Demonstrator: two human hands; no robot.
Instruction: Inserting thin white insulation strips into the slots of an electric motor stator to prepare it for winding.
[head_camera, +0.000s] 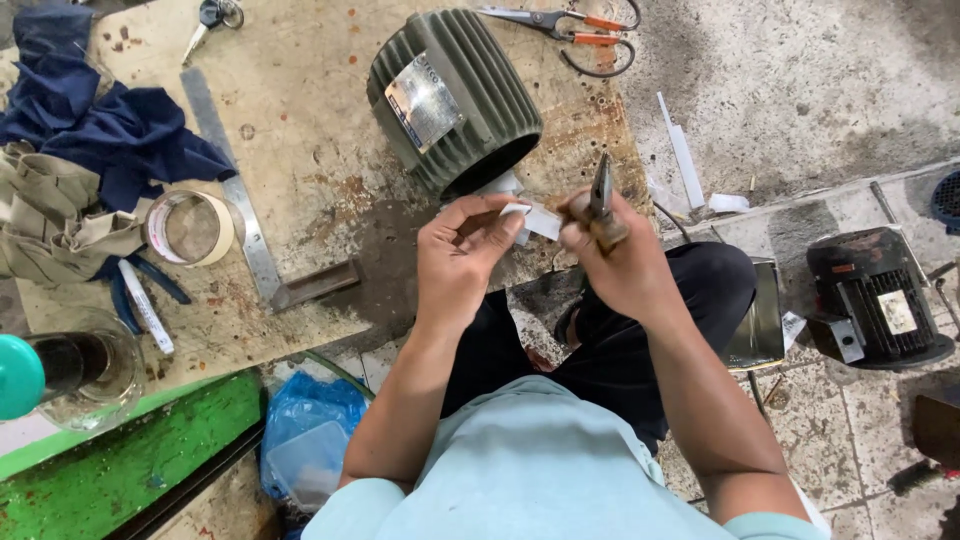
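Observation:
My left hand (462, 255) pinches a small white strip of paper-like material (540, 220) between thumb and fingers. My right hand (622, 262) also holds that strip at its other end, and it grips a pair of pliers (602, 195) whose jaws point upward. Both hands hover just in front of the open end of a green ribbed motor housing (455, 95) lying on a worn board (300, 170). More white strips poke out of the housing's mouth (500, 185).
Orange-handled scissors (570, 25) lie beyond the housing. On the left sit a tape roll (190, 228), a metal ruler (235, 190), blue and tan cloths (70, 130), blue pliers (140, 290) and a glass jar (85, 375). A black motor (880, 300) stands at right.

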